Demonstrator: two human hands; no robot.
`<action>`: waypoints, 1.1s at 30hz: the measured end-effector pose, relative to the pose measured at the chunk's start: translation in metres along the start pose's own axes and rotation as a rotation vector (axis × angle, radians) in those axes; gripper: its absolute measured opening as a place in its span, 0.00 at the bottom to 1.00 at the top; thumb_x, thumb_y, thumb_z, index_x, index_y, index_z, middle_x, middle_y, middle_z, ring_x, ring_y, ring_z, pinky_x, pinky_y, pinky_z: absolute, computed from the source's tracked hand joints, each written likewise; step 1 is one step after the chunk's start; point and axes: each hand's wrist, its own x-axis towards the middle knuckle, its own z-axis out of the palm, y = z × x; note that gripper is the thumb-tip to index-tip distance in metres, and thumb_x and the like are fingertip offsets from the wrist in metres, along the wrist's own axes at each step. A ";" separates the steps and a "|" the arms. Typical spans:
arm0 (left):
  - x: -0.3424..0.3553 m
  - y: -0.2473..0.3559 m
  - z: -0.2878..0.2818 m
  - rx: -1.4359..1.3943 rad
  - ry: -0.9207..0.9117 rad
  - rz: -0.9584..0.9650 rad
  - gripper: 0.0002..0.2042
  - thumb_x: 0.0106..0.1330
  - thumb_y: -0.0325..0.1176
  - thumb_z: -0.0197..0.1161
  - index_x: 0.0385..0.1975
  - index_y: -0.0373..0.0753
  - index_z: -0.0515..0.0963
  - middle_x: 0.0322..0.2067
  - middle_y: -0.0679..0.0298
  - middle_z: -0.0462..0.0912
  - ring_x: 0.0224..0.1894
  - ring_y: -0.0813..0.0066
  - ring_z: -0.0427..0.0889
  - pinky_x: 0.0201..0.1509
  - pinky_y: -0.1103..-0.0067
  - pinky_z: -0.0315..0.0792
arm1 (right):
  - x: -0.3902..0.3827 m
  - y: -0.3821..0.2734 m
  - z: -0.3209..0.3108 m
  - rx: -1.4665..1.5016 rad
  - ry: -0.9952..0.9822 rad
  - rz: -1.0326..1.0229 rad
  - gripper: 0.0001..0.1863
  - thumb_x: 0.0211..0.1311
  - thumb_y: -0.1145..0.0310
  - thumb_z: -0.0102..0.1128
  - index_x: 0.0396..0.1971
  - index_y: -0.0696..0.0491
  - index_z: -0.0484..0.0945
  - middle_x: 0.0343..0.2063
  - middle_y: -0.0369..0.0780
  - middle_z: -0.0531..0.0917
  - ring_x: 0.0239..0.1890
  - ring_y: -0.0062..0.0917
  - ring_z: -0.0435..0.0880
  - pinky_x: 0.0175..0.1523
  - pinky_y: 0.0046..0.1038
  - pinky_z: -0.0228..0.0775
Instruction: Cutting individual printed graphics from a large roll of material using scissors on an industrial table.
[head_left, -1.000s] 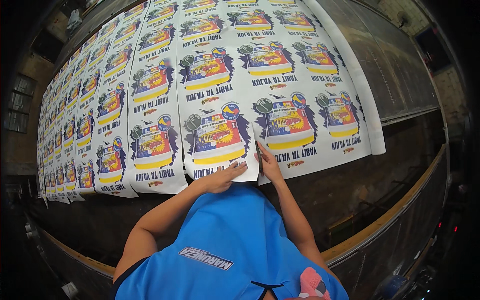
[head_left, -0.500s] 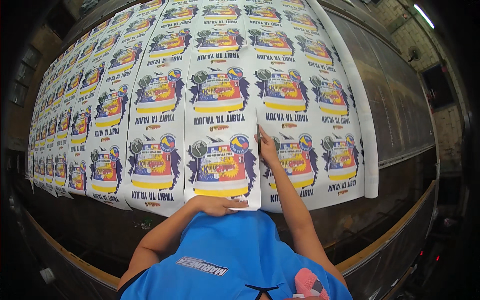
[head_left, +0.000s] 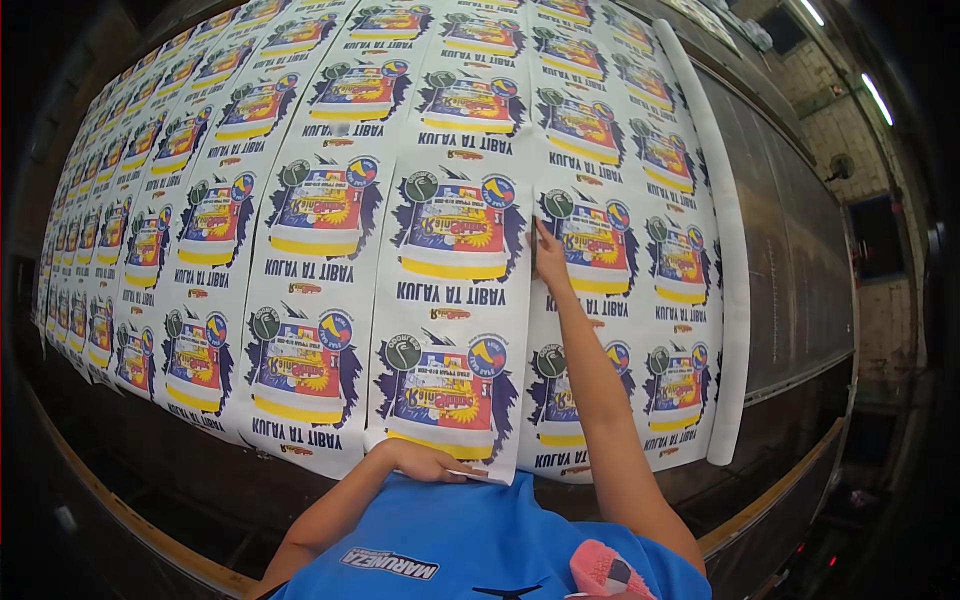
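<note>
Head camera: a person in a bright blue shirt [head_left: 450,520] works with two bare hands at a broad white sheet [head_left: 265,240] printed with rows of multicoloured motifs, spread across the surface ahead and seen with its designs upside down. The left hand [head_left: 432,463] is drawn narrow, its fingers nearly together around the lower edge of a long white printed strip [head_left: 450,390], close against the front of the shirt. The strip lies in the near middle of the sheet, its right edge parted from the white printed section [head_left: 640,330] beside it along a line running away from the body.

Farther up that line, the right hand [head_left: 548,257] is closed around a slim dark tool [head_left: 535,228], of which only a sliver shows beyond the fingers; its exact kind cannot be told. The right forearm crosses over the section to the right, covering part of its printed designs. At the sheet's right side, a white rolled edge [head_left: 725,290] runs lengthwise next to a dark, stained flat panel [head_left: 800,240]. A pink cloth [head_left: 605,570] with a dark patch sits at the shirt's chest.
</note>
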 end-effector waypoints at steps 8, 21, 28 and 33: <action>-0.007 0.021 -0.028 0.002 0.035 -0.206 0.25 0.75 0.52 0.50 0.63 0.43 0.74 0.62 0.55 0.75 0.65 0.60 0.71 0.70 0.74 0.59 | 0.093 -0.040 -0.008 0.014 0.051 0.030 0.29 0.69 0.60 0.62 0.68 0.41 0.68 0.21 0.29 0.79 0.14 0.12 0.70 0.15 0.21 0.59; -0.002 0.011 -0.022 -0.146 0.064 -0.210 0.25 0.75 0.49 0.50 0.64 0.41 0.72 0.64 0.55 0.74 0.66 0.61 0.70 0.71 0.74 0.58 | 0.157 -0.102 -0.039 0.060 -0.106 -0.046 0.23 0.73 0.66 0.53 0.66 0.39 0.72 0.20 0.30 0.77 0.16 0.13 0.74 0.18 0.16 0.61; 0.007 0.040 -0.009 0.005 0.158 -0.201 0.32 0.73 0.59 0.48 0.66 0.40 0.70 0.67 0.54 0.69 0.69 0.59 0.66 0.73 0.74 0.55 | 0.092 -0.109 -0.085 0.156 -0.056 -0.106 0.22 0.75 0.67 0.48 0.66 0.40 0.72 0.24 0.29 0.79 0.17 0.12 0.75 0.18 0.17 0.63; 0.014 0.041 0.018 0.040 0.193 -0.031 0.36 0.71 0.64 0.47 0.69 0.42 0.65 0.71 0.56 0.63 0.73 0.60 0.59 0.75 0.73 0.52 | -0.043 -0.068 -0.105 0.143 -0.067 0.005 0.23 0.72 0.72 0.47 0.65 0.47 0.73 0.23 0.31 0.78 0.17 0.14 0.74 0.18 0.19 0.60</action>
